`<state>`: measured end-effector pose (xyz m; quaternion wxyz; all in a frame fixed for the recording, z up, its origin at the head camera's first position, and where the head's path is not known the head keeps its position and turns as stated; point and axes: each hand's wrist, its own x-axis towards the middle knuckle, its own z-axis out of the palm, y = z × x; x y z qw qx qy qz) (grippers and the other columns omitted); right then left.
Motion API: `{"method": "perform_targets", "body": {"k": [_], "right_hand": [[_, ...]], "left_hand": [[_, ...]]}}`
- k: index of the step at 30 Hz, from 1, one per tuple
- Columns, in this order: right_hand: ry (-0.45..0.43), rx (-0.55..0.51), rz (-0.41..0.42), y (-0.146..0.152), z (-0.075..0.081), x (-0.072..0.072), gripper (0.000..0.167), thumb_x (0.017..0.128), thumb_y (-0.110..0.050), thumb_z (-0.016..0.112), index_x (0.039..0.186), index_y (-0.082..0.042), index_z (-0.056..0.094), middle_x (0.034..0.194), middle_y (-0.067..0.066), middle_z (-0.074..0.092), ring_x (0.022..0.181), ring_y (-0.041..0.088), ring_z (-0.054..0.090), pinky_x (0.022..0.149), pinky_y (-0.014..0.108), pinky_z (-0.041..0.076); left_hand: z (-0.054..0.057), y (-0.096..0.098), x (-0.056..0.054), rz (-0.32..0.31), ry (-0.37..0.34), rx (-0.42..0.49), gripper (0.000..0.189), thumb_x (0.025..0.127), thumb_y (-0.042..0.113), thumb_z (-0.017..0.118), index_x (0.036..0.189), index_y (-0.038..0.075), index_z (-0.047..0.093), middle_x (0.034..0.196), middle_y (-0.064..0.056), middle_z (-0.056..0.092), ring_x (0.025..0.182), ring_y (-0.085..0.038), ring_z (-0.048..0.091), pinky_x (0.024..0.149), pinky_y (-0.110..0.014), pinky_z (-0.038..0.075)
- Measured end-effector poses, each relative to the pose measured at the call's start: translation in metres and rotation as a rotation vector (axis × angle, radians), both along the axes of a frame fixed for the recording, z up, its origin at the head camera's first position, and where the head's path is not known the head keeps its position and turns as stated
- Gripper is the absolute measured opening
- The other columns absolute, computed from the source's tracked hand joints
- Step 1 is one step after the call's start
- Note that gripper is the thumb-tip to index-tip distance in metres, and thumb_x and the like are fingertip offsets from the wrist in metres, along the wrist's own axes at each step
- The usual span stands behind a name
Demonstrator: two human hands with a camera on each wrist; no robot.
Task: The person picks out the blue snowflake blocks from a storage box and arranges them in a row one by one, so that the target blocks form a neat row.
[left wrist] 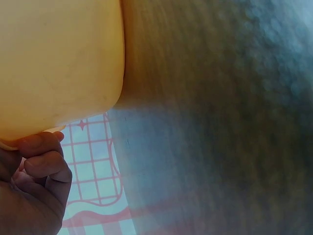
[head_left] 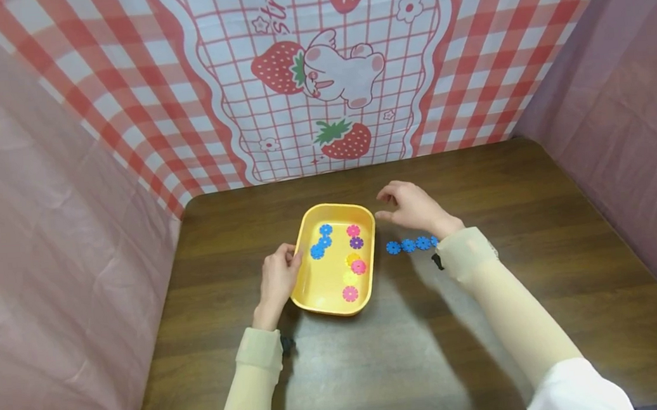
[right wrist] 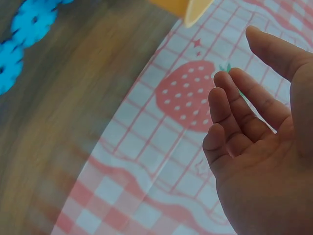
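Observation:
A yellow plastic tray (head_left: 331, 310) holds several notched flower-shaped discs. Joined blue discs (head_left: 318, 251) lie at its left; pink discs (head_left: 350, 293), a purple one (head_left: 356, 243) and yellow ones are at its right. My left hand (head_left: 279, 275) pinches the tray's left rim between thumb and curled fingers, as the left wrist view shows below the tray wall (left wrist: 58, 58). Just off the tray's right rim, my right hand (head_left: 411, 205) hovers with loosely bent fingers and nothing in them. A row of joined blue discs (head_left: 408, 246) lies under the right wrist, which covers its right end.
Brown wood-grain table (head_left: 213, 270) beneath everything. A red-and-white checked cloth with strawberries (head_left: 347, 141) hangs along the back edge. Pink curtains (head_left: 45, 250) close off both sides.

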<state>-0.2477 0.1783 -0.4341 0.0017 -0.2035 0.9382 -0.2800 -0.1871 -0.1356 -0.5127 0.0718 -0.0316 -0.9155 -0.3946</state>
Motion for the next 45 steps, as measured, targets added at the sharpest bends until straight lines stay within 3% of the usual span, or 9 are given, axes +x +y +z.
{"method": "perform_targets", "body": {"k": [10, 21, 29, 36, 45], "right_hand": [[-0.045, 0.011, 0.080, -0.046, -0.002, -0.007, 0.039, 0.087, -0.022, 0.079, 0.114, 0.003, 0.068, 0.106, 0.016, 0.066, 0.094, 0.032, 0.060, 0.086, 0.042, 0.049], [-0.071, 0.070, 0.180, -0.088, -0.029, -0.008, 0.040, 0.086, -0.022, 0.079, 0.116, 0.003, 0.068, 0.108, 0.016, 0.066, 0.091, 0.025, 0.058, 0.088, 0.040, 0.048], [-0.072, 0.091, 0.228, -0.110, -0.046, -0.008, 0.037, 0.086, -0.021, 0.079, 0.112, 0.003, 0.068, 0.107, 0.014, 0.068, 0.098, 0.027, 0.062, 0.092, 0.039, 0.048], [-0.086, 0.135, 0.232, -0.125, -0.058, -0.007, 0.036, 0.086, -0.022, 0.080, 0.112, 0.000, 0.070, 0.104, 0.007, 0.063, 0.095, 0.021, 0.060, 0.089, 0.035, 0.049], [-0.094, 0.224, 0.246, -0.131, -0.066, -0.010, 0.032, 0.086, -0.026, 0.079, 0.110, -0.006, 0.071, 0.099, 0.005, 0.058, 0.086, 0.020, 0.055, 0.082, 0.035, 0.047]], "left_hand": [[-0.002, -0.002, 0.002, 0.003, 0.007, 0.001, 0.019, 0.096, 0.014, 0.068, 0.104, -0.003, 0.070, 0.074, -0.009, 0.062, 0.062, -0.021, 0.056, 0.058, -0.033, 0.047], [-0.003, -0.001, -0.001, -0.003, 0.032, -0.014, 0.019, 0.095, 0.014, 0.069, 0.103, -0.003, 0.071, 0.072, -0.008, 0.064, 0.061, -0.021, 0.057, 0.058, -0.033, 0.047], [-0.003, -0.002, -0.001, -0.006, 0.041, -0.011, 0.017, 0.094, 0.012, 0.069, 0.103, -0.003, 0.070, 0.072, -0.007, 0.064, 0.060, -0.020, 0.057, 0.057, -0.034, 0.047], [-0.001, 0.000, 0.000, -0.010, 0.062, -0.007, 0.017, 0.093, 0.011, 0.070, 0.102, -0.003, 0.071, 0.070, -0.006, 0.063, 0.059, -0.021, 0.056, 0.057, -0.034, 0.046], [-0.001, 0.000, 0.001, -0.003, 0.034, -0.009, 0.018, 0.094, 0.013, 0.069, 0.103, -0.003, 0.070, 0.070, -0.006, 0.062, 0.059, -0.020, 0.055, 0.056, -0.033, 0.045]]}}
